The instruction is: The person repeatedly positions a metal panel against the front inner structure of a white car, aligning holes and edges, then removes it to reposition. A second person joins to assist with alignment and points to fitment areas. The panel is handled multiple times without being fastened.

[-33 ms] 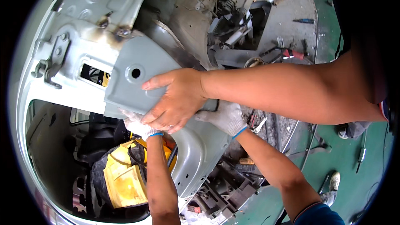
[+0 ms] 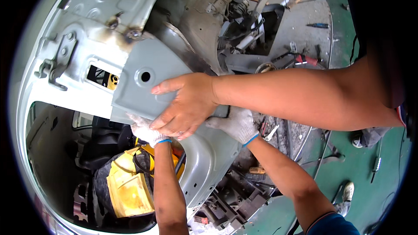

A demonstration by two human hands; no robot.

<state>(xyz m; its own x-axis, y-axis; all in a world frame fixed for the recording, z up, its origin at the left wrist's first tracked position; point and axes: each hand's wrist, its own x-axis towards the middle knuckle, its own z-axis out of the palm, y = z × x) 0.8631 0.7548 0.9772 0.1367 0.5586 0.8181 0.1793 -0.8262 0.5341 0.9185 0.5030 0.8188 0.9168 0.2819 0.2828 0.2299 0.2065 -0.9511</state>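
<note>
A grey sheet-metal panel (image 2: 134, 95) with a round, rimmed hole lies against the white car body (image 2: 82, 100). My left hand (image 2: 147, 129), in a white knitted glove, grips the panel's lower edge, its fingers partly hidden. My right hand (image 2: 235, 124), gloved the same way, is closed at the panel's right side, thumb pointing left. Its other fingers are hidden behind a co-worker's forearm. That co-worker's bare hand (image 2: 189, 98) reaches in from the right and presses on the panel between my hands.
Burnt weld spots (image 2: 133, 31) mark the body above the panel. A yellow foam piece (image 2: 130, 191) lies inside the window opening below. Metal parts and tools, among them a power tool (image 2: 256, 172), lie at the right. A shoe (image 2: 348, 191) stands on the green floor.
The car body and panel appear slightly further right in view. All three hands keep their places on or at the panel.
</note>
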